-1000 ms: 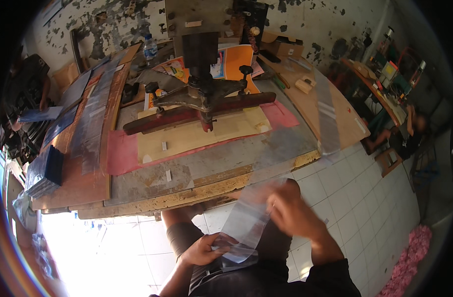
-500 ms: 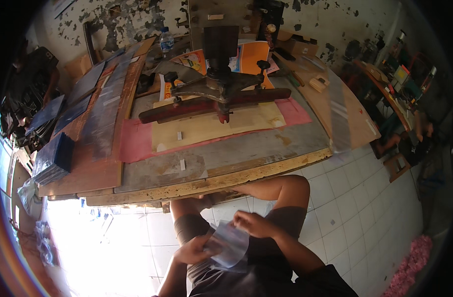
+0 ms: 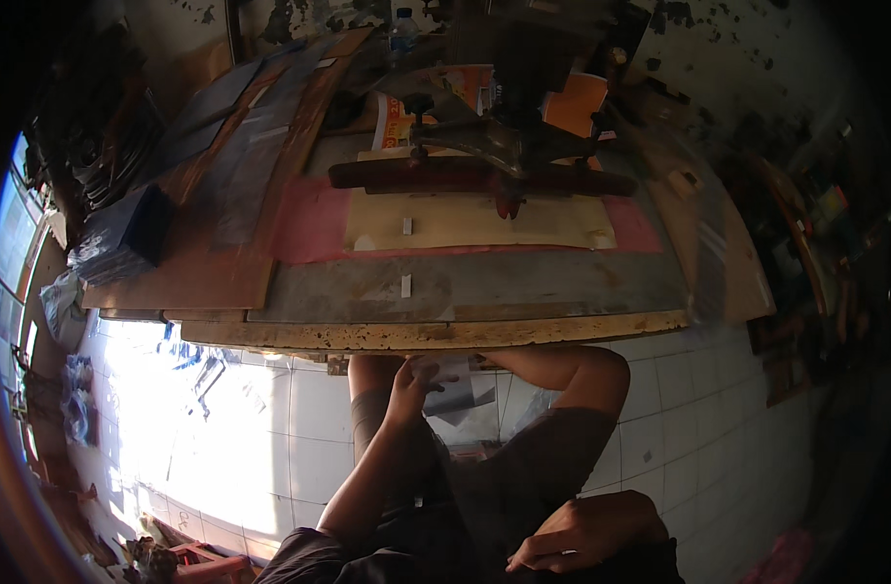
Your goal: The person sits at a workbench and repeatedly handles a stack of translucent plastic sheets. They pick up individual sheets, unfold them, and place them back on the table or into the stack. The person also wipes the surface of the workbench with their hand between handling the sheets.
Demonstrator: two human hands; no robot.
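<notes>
My left hand (image 3: 410, 387) reaches forward between my knees, just below the table's front edge. Its fingers are curled at a see-through plastic sheet (image 3: 457, 397), which has a greyish patch; the grip itself is partly blurred. Back by my lap at the lower right, my right hand (image 3: 583, 530) is closed with its fingers bent inward. What they hold, if anything, is hidden in the dark. Over the table stands a dark metal press (image 3: 484, 178) with a long horizontal bar, above a yellowish sheet (image 3: 465, 222) lying on pink material (image 3: 304, 219).
The worn wooden table edge (image 3: 436, 335) runs above my knees. A stack of plastic-wrapped dark sheets (image 3: 124, 234) and flat dark panels (image 3: 207, 88) lie on the left. A bottle (image 3: 403, 34) stands at the back. Plastic bags (image 3: 78, 399) lie on the left floor.
My hands have parted: the left went forward under the table edge, the right drew back to my lap. The plastic between them has left my lap. The view has shifted and darkened.
</notes>
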